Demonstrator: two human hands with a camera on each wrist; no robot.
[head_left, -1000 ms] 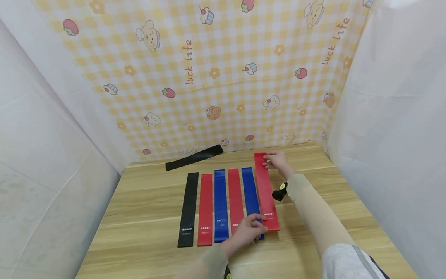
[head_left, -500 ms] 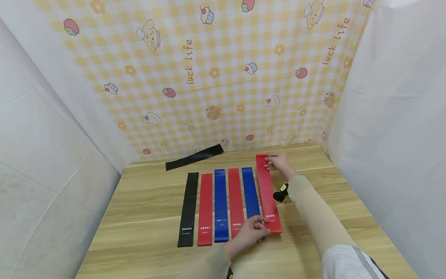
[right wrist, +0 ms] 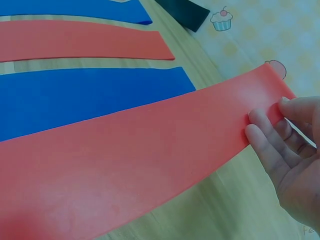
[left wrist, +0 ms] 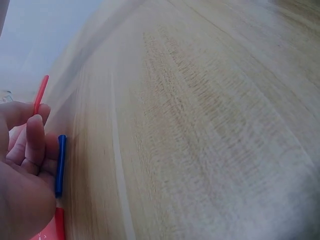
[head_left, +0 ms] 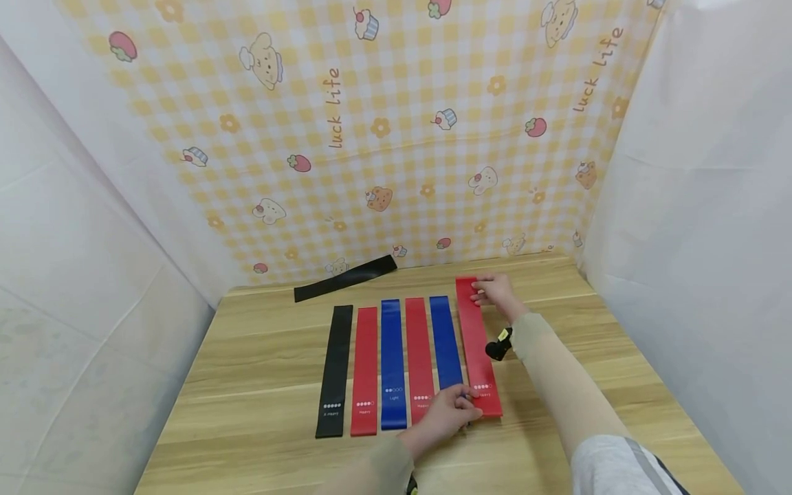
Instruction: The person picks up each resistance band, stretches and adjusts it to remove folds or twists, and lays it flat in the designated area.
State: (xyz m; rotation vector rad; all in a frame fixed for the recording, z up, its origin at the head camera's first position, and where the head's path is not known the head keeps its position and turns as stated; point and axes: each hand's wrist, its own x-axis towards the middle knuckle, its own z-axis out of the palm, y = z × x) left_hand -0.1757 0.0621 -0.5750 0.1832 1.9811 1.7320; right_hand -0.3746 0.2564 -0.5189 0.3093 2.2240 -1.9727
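Note:
Between both hands a red resistance band (head_left: 477, 344) is stretched out flat, raised a little off the table at the right end of a row of bands. My right hand (head_left: 497, 294) pinches its far end; in the right wrist view thumb and fingers of that hand (right wrist: 295, 150) hold the band's edge. My left hand (head_left: 447, 418) pinches the near left corner, beside the printed dots. In the left wrist view the band's end (left wrist: 42, 92) sits between thumb and finger. The blue band (head_left: 447, 344) lies just left, its near end partly hidden by the left hand.
Left of the blue band lie a red band (head_left: 419, 350), a blue band (head_left: 392, 350), a red band (head_left: 365, 364) and a black band (head_left: 336, 364), side by side. Another black band (head_left: 346, 278) lies slanted by the checked backdrop. White cloth walls (head_left: 693, 172) flank the wooden table (head_left: 247, 385).
Both hands have shifted the red band slightly toward the near side and a little right, lowering it beside the blue band. The other bands have stayed in place.

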